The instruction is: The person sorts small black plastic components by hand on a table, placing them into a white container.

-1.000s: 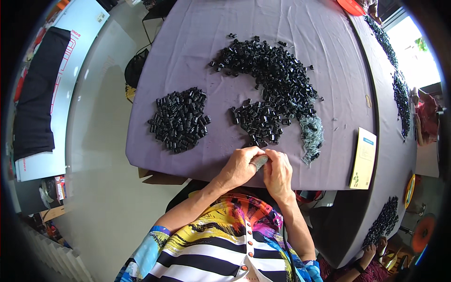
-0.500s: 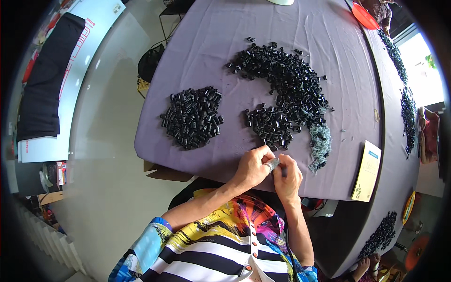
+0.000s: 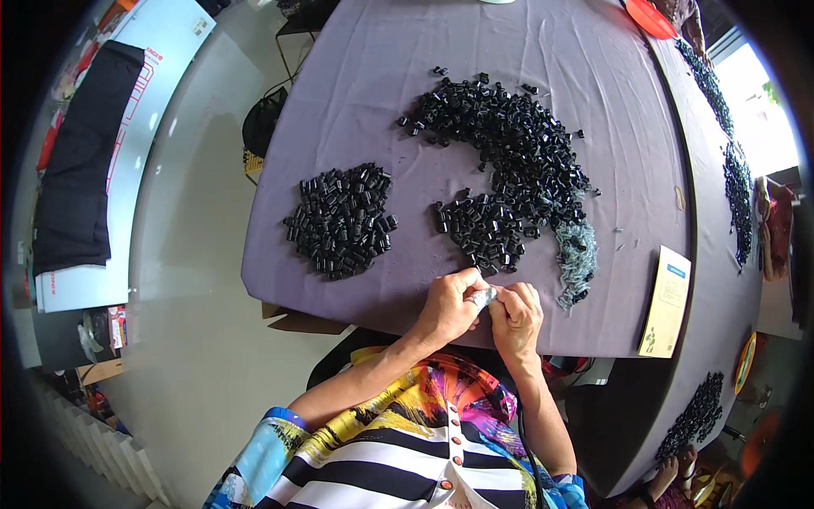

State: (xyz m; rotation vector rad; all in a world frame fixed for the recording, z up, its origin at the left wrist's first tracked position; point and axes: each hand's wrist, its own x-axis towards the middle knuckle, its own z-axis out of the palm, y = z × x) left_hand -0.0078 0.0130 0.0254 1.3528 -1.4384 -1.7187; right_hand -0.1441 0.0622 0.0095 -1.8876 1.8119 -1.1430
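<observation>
Left hand (image 3: 448, 307): at the near table edge, fingers curled and pinching one end of a small pale grey piece (image 3: 483, 297); knuckles touching the other hand.
Right hand (image 3: 515, 312): pressed against the left, fingertips closed on the same grey piece from the right side; whether a black part is also held cannot be told.
Small pile of black parts (image 3: 485, 231): just ahead of both hands, on the purple tablecloth (image 3: 407, 102); nearest stock.
Large curved heap of black parts (image 3: 509, 144): farther ahead, arcing to the right.
Grey tangle of pale pieces (image 3: 577, 261): ahead and right of the right hand, touching the heap's tail.
Separate tidy pile of black parts (image 3: 341, 220): ahead and well left of the left hand.
Yellow card (image 3: 666, 300): well right of the hands.
Step, as judged: working one grey piece between both hands; a steady two-handed pinch seems required.
</observation>
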